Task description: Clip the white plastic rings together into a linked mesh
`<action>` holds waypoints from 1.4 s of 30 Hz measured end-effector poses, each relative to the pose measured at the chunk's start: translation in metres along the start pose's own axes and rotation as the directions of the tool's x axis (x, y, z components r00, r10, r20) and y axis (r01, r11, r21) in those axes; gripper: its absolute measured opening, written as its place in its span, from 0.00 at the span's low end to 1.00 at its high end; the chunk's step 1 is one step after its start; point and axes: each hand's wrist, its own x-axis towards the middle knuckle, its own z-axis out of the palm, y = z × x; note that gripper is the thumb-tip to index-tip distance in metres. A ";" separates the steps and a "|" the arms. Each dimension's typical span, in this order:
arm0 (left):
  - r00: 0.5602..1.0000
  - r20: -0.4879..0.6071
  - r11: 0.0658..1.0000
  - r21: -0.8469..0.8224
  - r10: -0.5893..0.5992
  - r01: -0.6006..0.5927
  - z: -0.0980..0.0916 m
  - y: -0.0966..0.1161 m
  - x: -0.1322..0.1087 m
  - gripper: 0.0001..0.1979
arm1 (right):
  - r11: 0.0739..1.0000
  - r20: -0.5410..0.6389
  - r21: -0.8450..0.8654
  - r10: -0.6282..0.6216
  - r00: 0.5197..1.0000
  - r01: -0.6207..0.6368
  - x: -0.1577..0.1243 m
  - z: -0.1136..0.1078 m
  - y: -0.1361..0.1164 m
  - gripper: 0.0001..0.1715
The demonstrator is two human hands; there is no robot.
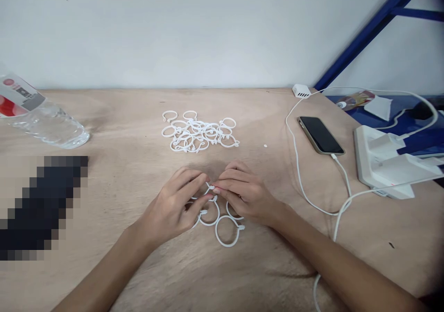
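Note:
My left hand (178, 198) and my right hand (248, 191) meet at the middle of the table, fingertips nearly touching. Between them they pinch a thin white plastic ring (210, 186) at its clasp end; part of its loop is covered by my left fingers. Under and beside the hands lie several more white rings, the nearest a closed ring (227, 245) with a small clasp at its right. My left thumb partly hides others. Farther back is a loose pile of white rings (196, 127), some with visible gaps in the loop.
A clear water bottle (52, 122) lies at the left, above a pixelated dark area. On the right, a phone (321, 135) is plugged into a white cable (294, 154) that loops near my right forearm. A white power strip (364, 159) and a small white box (301, 91) stand beyond.

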 end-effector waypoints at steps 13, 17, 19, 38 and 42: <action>0.989 0.110 0.981 0.178 -0.096 0.076 -0.002 0.001 0.004 0.20 | 0.830 -0.219 -0.363 0.365 0.905 -0.423 -0.004 -0.010 0.020 0.15; 0.986 0.111 0.986 0.120 -0.125 0.112 -0.005 0.004 0.006 0.14 | 0.692 -0.077 -0.535 0.531 0.844 -0.485 -0.005 -0.012 0.024 0.28; 0.986 0.112 0.988 0.098 -0.126 0.116 -0.006 0.004 0.007 0.12 | 0.670 -0.001 -0.567 0.580 0.814 -0.479 -0.004 -0.011 0.023 0.30; 0.991 -0.006 0.985 0.105 -0.137 0.137 -0.003 -0.002 0.005 0.25 | 0.983 -0.015 -0.029 0.180 0.984 -0.181 0.000 -0.003 0.004 0.13; 0.983 0.051 0.982 0.070 -0.179 0.175 -0.002 -0.005 0.004 0.26 | 0.977 0.007 0.018 0.211 0.977 -0.211 -0.001 -0.001 -0.004 0.10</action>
